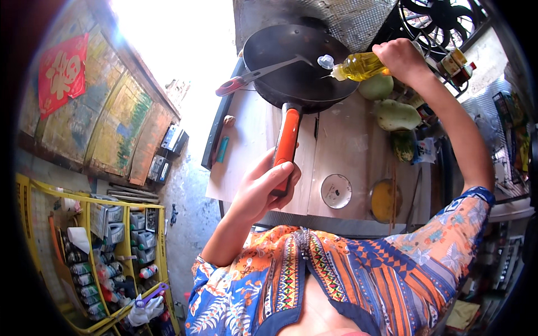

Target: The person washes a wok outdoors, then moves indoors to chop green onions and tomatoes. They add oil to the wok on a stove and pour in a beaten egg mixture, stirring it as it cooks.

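Observation:
My left hand (269, 179) is wrapped round the orange handle of a black frying pan (280, 50). A spatula (263, 73) rests across the pan, its red-tipped grey handle sticking out over the left rim. My right hand (404, 60) grips a clear oil bottle (363, 66) of yellow oil, tipped sideways so that its mouth hangs over the pan's right side. The bottle's flip cap is open, and a thin stream seems to leave the spout.
Right of the pan lie pale green gourds (397, 115). Nearer me are a white bowl (336, 191) and a bowl of yellow liquid (385, 200) with chopsticks across it. A black fan (440, 22) stands at the back right, a yellow shelf rack (120, 252) at left.

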A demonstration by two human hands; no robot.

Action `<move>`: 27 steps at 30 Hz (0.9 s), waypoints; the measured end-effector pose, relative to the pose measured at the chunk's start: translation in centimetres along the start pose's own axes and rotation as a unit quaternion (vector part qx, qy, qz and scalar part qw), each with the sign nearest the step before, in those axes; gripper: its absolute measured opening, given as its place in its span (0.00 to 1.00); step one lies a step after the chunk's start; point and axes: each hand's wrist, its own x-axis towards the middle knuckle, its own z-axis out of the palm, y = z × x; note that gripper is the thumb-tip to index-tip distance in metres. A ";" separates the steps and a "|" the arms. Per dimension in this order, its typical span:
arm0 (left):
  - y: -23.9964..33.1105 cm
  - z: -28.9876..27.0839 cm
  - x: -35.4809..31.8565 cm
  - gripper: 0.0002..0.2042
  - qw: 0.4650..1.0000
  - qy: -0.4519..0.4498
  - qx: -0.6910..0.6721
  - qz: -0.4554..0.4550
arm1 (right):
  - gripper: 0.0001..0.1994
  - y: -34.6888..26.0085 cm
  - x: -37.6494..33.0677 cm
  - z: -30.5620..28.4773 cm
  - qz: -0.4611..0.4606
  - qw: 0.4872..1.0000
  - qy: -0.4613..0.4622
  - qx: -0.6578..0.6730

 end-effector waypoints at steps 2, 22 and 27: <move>-0.1 -0.1 0.0 0.25 1.000 0.001 0.003 -0.001 | 0.14 0.1 0.1 -0.3 -0.006 0.999 -0.027 -0.035; -0.3 -0.3 0.1 0.25 1.000 0.001 0.003 0.008 | 0.08 1.3 0.3 -1.7 -0.036 0.995 -0.013 -0.092; -0.5 -0.3 0.2 0.25 1.000 -0.008 0.000 0.010 | 0.02 0.8 0.7 -1.8 -0.026 0.990 0.008 -0.138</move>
